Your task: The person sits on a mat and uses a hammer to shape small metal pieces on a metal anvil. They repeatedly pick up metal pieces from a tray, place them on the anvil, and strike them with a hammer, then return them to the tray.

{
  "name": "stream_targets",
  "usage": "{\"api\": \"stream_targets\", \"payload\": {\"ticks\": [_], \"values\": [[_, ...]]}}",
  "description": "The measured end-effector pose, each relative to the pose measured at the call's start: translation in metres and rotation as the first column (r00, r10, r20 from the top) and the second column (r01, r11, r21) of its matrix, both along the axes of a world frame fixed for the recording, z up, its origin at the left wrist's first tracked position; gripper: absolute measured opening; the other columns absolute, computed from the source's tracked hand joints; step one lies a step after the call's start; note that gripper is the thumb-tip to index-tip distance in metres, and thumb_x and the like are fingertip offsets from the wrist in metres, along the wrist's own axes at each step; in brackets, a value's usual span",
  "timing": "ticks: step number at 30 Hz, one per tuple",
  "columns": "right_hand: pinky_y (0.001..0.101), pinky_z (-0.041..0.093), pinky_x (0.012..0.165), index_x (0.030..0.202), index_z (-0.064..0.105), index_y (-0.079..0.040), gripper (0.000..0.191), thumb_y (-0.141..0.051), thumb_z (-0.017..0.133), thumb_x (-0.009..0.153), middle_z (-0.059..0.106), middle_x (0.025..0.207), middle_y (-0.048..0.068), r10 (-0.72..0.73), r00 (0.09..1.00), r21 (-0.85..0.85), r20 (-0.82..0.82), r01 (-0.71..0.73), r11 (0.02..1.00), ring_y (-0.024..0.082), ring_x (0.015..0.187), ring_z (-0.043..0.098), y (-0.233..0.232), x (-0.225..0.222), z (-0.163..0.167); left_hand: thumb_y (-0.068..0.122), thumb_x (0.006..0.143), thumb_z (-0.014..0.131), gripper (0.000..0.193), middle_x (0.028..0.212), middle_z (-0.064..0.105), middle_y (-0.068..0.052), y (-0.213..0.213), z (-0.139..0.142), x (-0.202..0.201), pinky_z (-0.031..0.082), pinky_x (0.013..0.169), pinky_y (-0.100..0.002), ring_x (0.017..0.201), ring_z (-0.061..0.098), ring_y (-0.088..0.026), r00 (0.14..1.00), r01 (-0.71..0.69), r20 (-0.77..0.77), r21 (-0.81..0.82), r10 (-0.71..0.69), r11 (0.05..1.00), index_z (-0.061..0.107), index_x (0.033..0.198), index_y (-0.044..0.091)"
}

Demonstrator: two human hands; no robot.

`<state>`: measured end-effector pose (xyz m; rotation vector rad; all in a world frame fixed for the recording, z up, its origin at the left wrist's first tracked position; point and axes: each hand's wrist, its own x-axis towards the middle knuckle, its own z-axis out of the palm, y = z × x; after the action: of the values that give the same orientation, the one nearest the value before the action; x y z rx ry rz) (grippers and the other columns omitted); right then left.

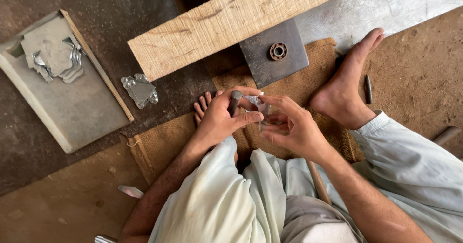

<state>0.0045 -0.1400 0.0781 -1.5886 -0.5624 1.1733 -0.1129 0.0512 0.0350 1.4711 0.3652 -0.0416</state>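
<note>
Left hand (219,117) and right hand (289,124) pinching one small metal cutout (255,103) above burlap mat (289,79). Finished-looking pieces stacked on tray (72,112), one pile (140,89) beside plank (231,21); remaining count unclear.

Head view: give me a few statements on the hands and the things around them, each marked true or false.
1. Both hands, left hand and right hand, hold a small metal piece between them. True.
2. The wooden beam lies in the person's lap. False: it lies beyond the hands, over a dark metal plate.
3. The grey tray holds a stack of cut metal shapes. True.
4. The person wears shoes. False: the foot is bare.
</note>
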Motion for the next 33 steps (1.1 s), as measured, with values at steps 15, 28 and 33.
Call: {"api": "stream_targets", "payload": {"ticks": [15, 28, 33], "values": [[0.0303, 0.064, 0.089, 0.118, 0.064, 0.002, 0.024, -0.009, 0.069, 0.097, 0.069, 0.107, 0.009, -0.48, 0.86, 0.044, -0.174, 0.494, 0.868, 0.013, 0.096, 0.071, 0.009, 0.073, -0.013, 0.025, 0.085, 0.086, 0.04, 0.093, 0.079, -0.002, -0.009, 0.007, 0.075, 0.051, 0.058, -0.028, 0.067, 0.062, -0.011, 0.941, -0.335, 0.004, 0.157, 0.338, 0.929, 0.066, 0.115, 0.006], [0.0299, 0.064, 0.085, 0.111, 0.065, 0.001, 0.018, -0.005, 0.071, 0.096, 0.07, 0.101, 0.009, -0.537, 0.832, 0.034, -0.142, 0.546, 0.837, 0.014, 0.091, 0.072, 0.028, 0.129, -0.036, 0.034, 0.085, 0.087, 0.06, 0.117, 0.068, -0.008, -0.002, -0.019, 0.108, 0.063, 0.079, -0.032, 0.096, 0.074, -0.021, 0.866, -0.45, 0.481, 0.636, 0.134, 0.627, 0.045, 0.117, 0.006], [0.0287, 0.063, 0.084, 0.116, 0.061, 0.001, 0.024, -0.007, 0.071, 0.095, 0.072, 0.101, 0.008, -0.423, 0.902, 0.045, -0.092, 0.428, 0.903, 0.012, 0.092, 0.074, 0.052, 0.133, -0.045, 0.026, 0.092, 0.081, 0.034, 0.08, 0.06, 0.002, -0.002, -0.017, 0.115, 0.05, 0.048, -0.028, 0.06, 0.054, -0.007, 0.796, -0.595, -0.002, 0.18, 0.605, 0.783, 0.052, 0.096, 0.009]]}}
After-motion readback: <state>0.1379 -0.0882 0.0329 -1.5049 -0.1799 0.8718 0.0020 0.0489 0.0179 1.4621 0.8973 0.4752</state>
